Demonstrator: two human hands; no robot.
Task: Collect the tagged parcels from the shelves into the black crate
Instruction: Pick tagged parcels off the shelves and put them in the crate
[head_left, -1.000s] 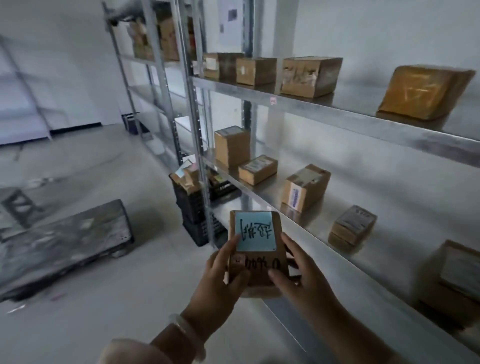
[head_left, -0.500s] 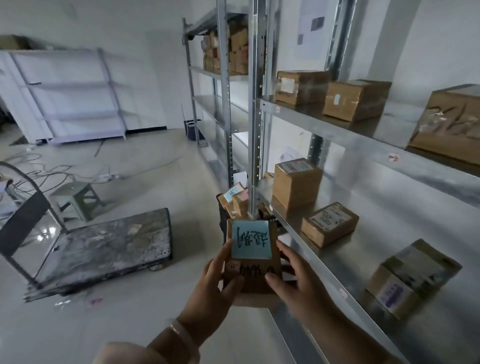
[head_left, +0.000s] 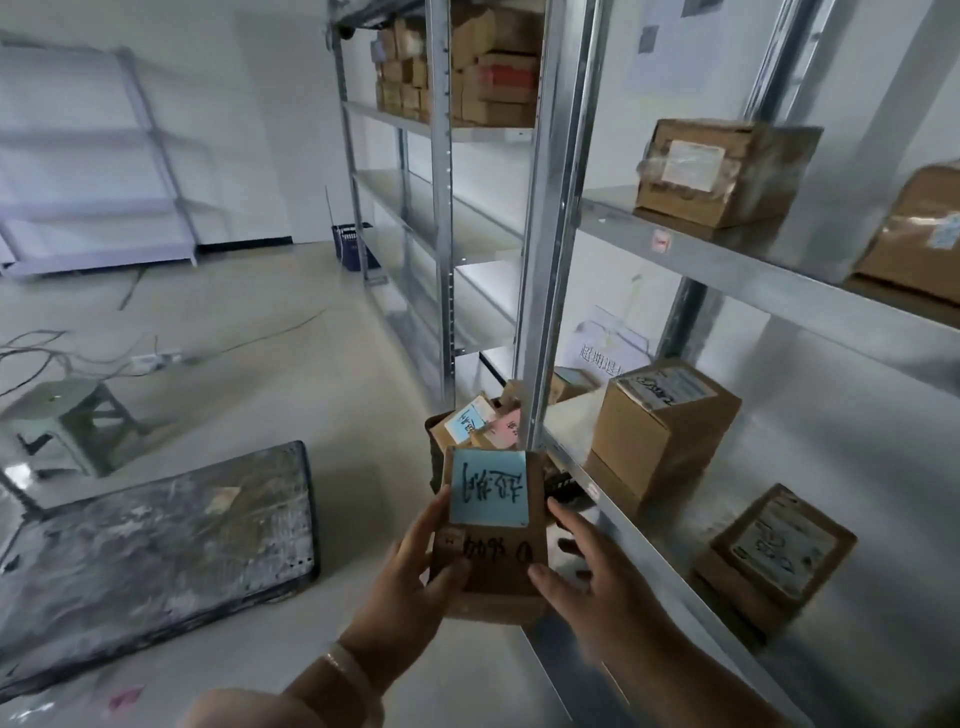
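I hold a small brown parcel (head_left: 493, 566) with a blue handwritten tag in front of me, off the shelf. My left hand (head_left: 413, 587) grips its left side and my right hand (head_left: 587, 577) grips its right side. Just beyond it on the floor stands the black crate (head_left: 435, 457), mostly hidden by the parcel and a shelf post. Inside the crate lie parcels with a blue tag (head_left: 470, 421) and a pink tag (head_left: 504, 428).
Metal shelving (head_left: 727, 270) runs along my right with several untagged cardboard boxes (head_left: 660, 426). A shelf post (head_left: 550, 260) rises right behind the crate. A grey flat trolley (head_left: 150, 556) lies on the floor to the left, a stool (head_left: 67, 415) and cables beyond it.
My view has swung left along the aisle and closed in on the crate. The parcel stays gripped in both hands.
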